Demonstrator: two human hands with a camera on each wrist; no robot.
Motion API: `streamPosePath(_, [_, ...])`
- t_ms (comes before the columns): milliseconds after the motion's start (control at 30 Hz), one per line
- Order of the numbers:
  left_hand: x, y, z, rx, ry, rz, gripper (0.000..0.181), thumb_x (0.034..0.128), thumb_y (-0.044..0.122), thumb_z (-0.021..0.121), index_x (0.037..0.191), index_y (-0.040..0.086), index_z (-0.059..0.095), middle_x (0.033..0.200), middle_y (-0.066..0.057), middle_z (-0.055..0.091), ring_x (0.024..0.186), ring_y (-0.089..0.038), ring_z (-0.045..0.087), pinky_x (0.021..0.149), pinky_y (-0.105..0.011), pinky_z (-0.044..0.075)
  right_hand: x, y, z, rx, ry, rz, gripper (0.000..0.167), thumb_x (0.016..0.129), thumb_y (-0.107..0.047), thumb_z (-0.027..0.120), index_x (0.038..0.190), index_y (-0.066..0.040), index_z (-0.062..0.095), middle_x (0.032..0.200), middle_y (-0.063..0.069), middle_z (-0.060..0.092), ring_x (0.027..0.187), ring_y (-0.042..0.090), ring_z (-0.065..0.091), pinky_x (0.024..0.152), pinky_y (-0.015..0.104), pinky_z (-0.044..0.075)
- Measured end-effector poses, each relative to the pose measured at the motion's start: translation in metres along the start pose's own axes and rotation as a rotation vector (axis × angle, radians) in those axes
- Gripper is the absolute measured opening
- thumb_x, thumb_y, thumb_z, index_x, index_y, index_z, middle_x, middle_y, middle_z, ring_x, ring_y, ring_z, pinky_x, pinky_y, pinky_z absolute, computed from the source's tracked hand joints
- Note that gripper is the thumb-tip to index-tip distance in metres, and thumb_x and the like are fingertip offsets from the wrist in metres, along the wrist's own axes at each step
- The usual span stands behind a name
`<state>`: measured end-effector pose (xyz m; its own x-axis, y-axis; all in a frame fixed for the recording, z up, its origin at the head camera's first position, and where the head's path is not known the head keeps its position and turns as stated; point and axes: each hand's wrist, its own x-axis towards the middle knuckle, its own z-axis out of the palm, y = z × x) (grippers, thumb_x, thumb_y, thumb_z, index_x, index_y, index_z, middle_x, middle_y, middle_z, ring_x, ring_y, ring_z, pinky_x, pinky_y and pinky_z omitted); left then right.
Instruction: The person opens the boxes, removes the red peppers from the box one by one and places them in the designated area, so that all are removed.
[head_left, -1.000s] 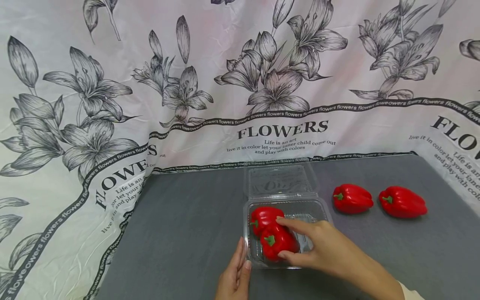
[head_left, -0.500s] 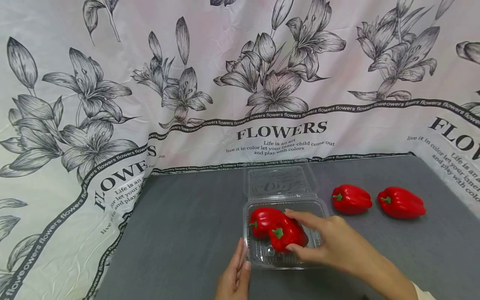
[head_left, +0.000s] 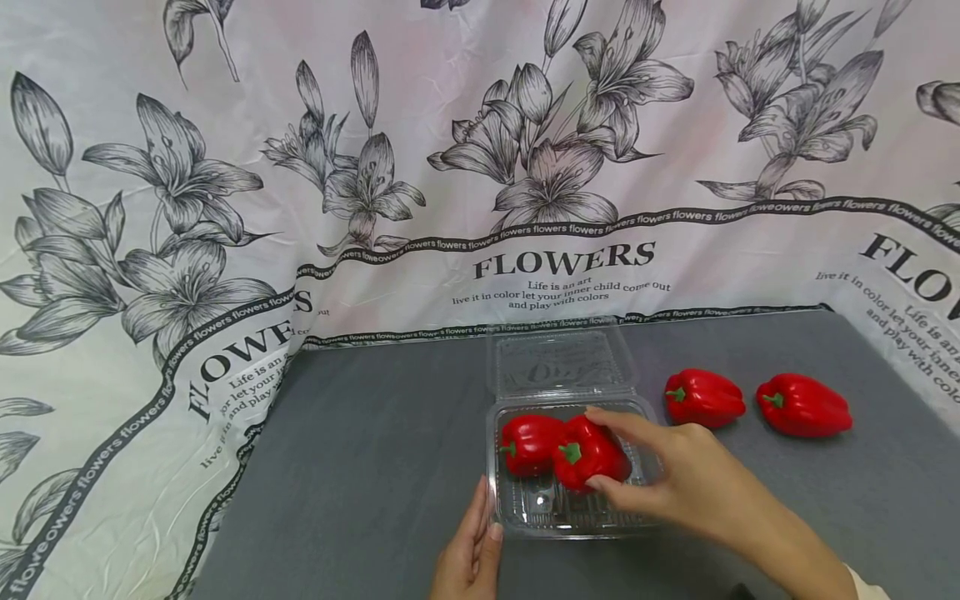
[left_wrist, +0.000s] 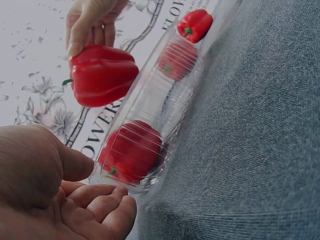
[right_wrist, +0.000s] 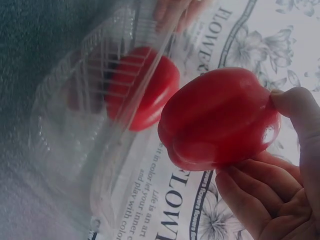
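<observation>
My right hand holds a red bell pepper between thumb and fingers. That pepper is raised above the rim of a clear plastic clamshell container, as the left wrist view shows. Another red bell pepper lies inside the container on the left, also seen through the clear wall as a red bell pepper in the right wrist view. My left hand holds the container's front left corner, thumb at the rim and fingers along the side. The held pepper's green stem faces left.
Two more red bell peppers, the nearer one and the outer one, lie on the grey table right of the container. The container's lid lies open toward the back. A flower-printed cloth hangs behind.
My right hand has moved the gripped pepper to the right and up, away from the pepper on the left. The left hand and container stay in place.
</observation>
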<state>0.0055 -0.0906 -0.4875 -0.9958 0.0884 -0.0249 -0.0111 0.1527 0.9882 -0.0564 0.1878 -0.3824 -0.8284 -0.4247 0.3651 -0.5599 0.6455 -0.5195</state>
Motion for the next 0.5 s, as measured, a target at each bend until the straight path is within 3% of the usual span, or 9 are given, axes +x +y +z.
streamPosePath(167, [0.000, -0.001, 0.000, 0.015, 0.011, 0.017, 0.059, 0.1108, 0.013, 0.055, 0.162, -0.005, 0.033, 0.157, -0.026, 0.046, 0.144, -0.031, 0.044, 0.112, -0.024, 0.042, -0.001, 0.002, -0.008, -0.025, -0.002, 0.045, 0.072, 0.079, -0.036, 0.096, 0.143, -0.021, 0.066, 0.088, -0.014, 0.077, 0.044, -0.009, 0.039, 0.046, 0.017, 0.045])
streamPosePath(267, [0.000, -0.002, 0.000, 0.017, 0.011, 0.017, 0.059, 0.1108, 0.013, 0.055, 0.162, -0.005, 0.033, 0.157, -0.026, 0.046, 0.143, -0.031, 0.045, 0.112, -0.026, 0.043, -0.002, 0.005, -0.012, -0.043, 0.001, 0.056, 0.073, 0.078, -0.034, 0.097, 0.143, -0.020, 0.066, 0.102, -0.002, 0.081, 0.048, -0.009, 0.044, 0.050, 0.018, 0.049])
streamPosePath(400, [0.000, -0.002, 0.000, 0.014, 0.008, 0.008, 0.059, 0.1108, 0.014, 0.055, 0.163, -0.004, 0.033, 0.158, -0.025, 0.046, 0.144, -0.031, 0.044, 0.112, -0.025, 0.043, -0.003, 0.009, -0.017, -0.063, 0.033, 0.036, 0.074, 0.076, -0.027, 0.098, 0.142, -0.020, 0.066, 0.100, -0.002, 0.080, 0.048, -0.010, 0.043, 0.048, 0.016, 0.047])
streamPosePath(500, [0.000, -0.003, -0.001, 0.006, 0.006, 0.026, 0.059, 0.1108, 0.013, 0.055, 0.162, -0.004, 0.033, 0.158, -0.025, 0.045, 0.145, -0.032, 0.044, 0.111, -0.023, 0.042, -0.004, 0.011, -0.022, -0.098, 0.054, 0.035, 0.075, 0.075, -0.025, 0.099, 0.142, -0.019, 0.066, 0.099, -0.003, 0.080, 0.055, -0.006, 0.054, 0.051, 0.017, 0.051])
